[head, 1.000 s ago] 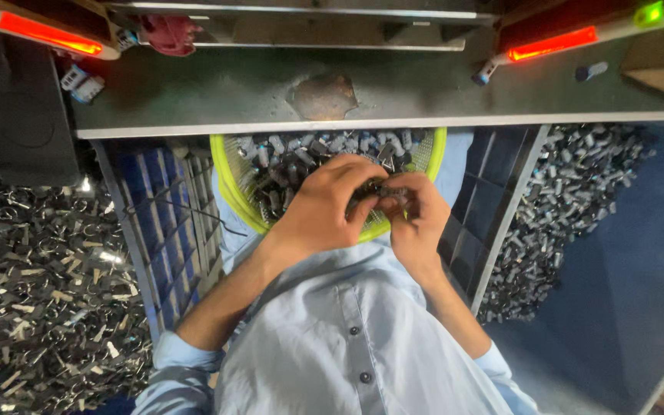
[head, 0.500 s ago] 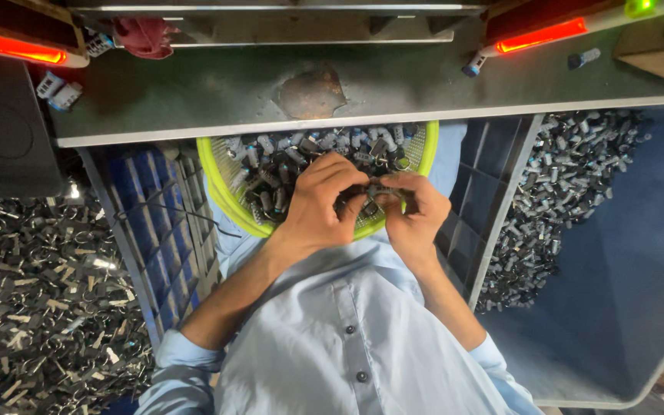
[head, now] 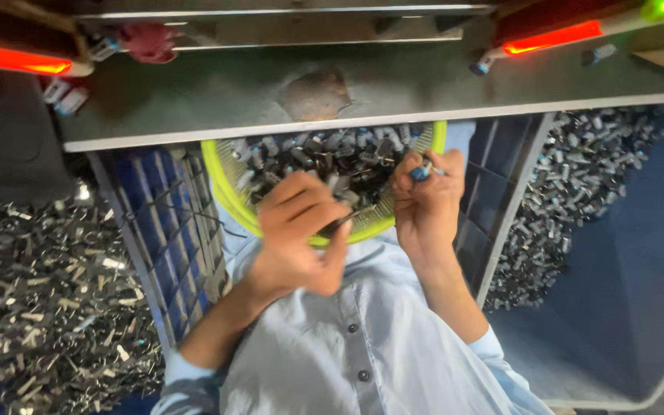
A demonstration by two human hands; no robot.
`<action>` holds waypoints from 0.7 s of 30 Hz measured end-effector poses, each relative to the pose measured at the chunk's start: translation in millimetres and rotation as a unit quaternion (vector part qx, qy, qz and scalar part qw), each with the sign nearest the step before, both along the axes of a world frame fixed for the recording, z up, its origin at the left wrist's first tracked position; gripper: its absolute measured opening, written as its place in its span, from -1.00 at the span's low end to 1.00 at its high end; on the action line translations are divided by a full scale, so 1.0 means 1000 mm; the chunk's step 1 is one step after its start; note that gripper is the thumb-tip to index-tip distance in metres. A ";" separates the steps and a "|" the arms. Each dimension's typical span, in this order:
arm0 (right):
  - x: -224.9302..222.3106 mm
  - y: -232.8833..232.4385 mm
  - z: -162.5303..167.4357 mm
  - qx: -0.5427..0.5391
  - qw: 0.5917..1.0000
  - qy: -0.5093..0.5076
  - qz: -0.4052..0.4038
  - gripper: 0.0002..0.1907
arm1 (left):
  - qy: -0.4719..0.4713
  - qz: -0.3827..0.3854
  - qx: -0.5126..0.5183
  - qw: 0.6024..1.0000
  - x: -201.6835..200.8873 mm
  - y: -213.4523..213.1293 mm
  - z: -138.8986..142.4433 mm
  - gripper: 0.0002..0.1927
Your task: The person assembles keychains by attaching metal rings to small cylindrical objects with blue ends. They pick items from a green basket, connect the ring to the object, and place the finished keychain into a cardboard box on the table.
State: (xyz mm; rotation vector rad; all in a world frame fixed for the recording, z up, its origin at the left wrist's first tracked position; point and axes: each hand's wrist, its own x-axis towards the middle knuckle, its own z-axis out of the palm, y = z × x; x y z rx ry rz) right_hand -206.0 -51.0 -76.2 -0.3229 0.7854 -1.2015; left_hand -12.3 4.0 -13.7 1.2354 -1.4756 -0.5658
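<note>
Yellow-green plastic rims the basket [head: 220,180] in my lap, heaped with small dark metal parts [head: 324,157] under the edge of the grey bench [head: 439,84]. A moment ago both hands were pressed together over it; now they have drawn apart. My left hand [head: 297,234] is curled narrow around a thin dark piece [head: 345,221] at the basket's near rim. My right hand [head: 426,204] is fisted, pinching a small blue-tipped part [head: 422,172] just above the heap.
</note>
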 end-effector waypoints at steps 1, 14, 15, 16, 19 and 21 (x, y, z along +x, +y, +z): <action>-0.004 -0.001 0.001 0.056 0.996 -0.062 0.010 -0.73 | 0.012 -0.001 0.010 1.000 0.005 0.006 0.002 -0.85; 0.011 -0.007 -0.003 0.035 0.994 0.019 0.103 -0.84 | 0.006 0.082 0.110 0.990 0.073 0.031 -0.029 -0.78; 0.018 -0.010 0.000 -0.032 0.990 0.075 0.117 -0.77 | 0.010 0.093 0.108 0.990 0.073 0.032 -0.030 -0.80; 0.026 -0.013 0.005 -0.097 0.979 0.131 0.125 -0.70 | 0.015 0.099 0.108 0.989 0.072 0.031 -0.030 -0.81; 0.045 -0.037 0.031 -0.373 0.866 0.312 0.120 -0.62 | 0.012 0.102 0.109 0.989 0.069 0.029 -0.031 -0.85; 0.057 -0.065 0.053 -0.547 0.755 0.351 0.087 -0.57 | 0.006 0.099 0.108 0.989 0.069 0.029 -0.030 -0.86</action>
